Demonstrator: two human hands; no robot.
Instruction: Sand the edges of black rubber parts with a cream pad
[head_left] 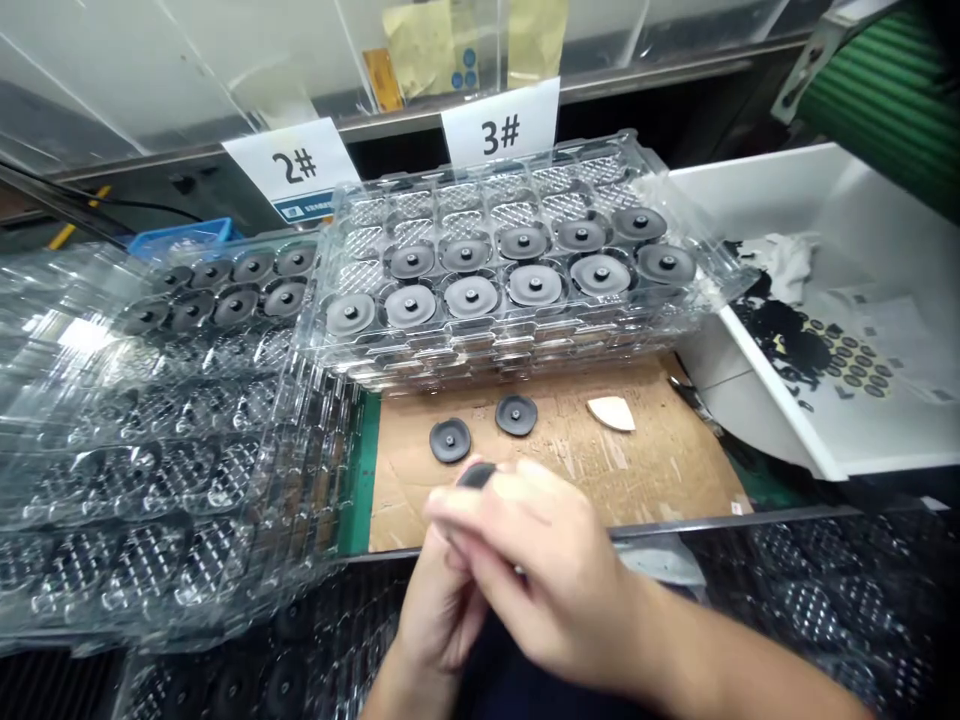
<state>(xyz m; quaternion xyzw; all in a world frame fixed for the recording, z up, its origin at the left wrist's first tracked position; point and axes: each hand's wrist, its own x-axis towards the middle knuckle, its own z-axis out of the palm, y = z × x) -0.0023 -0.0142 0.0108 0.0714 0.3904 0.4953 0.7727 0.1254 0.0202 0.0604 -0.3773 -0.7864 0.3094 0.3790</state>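
Note:
My left hand (439, 605) and my right hand (536, 560) meet at the front of the cardboard, fingers closed together. Between their fingertips shows a small part of a black disc (477, 475); the rest of it is hidden by my fingers. My right hand overlaps the left, with its fingers curled around the piece. Just beyond them on the cardboard lie two dark rounded discs, a left one (450, 440) and a right one (517, 415), each with a small raised stud in the middle.
Stacked clear blister trays (442, 335) behind the cardboard sheet (570, 455) hold several dark discs. More clear trays (150, 470) stand at left. A pale wedge (611, 412) lies on the cardboard. To the right, a white bin (795, 400) contains black scraps (787, 340) and small oval parts.

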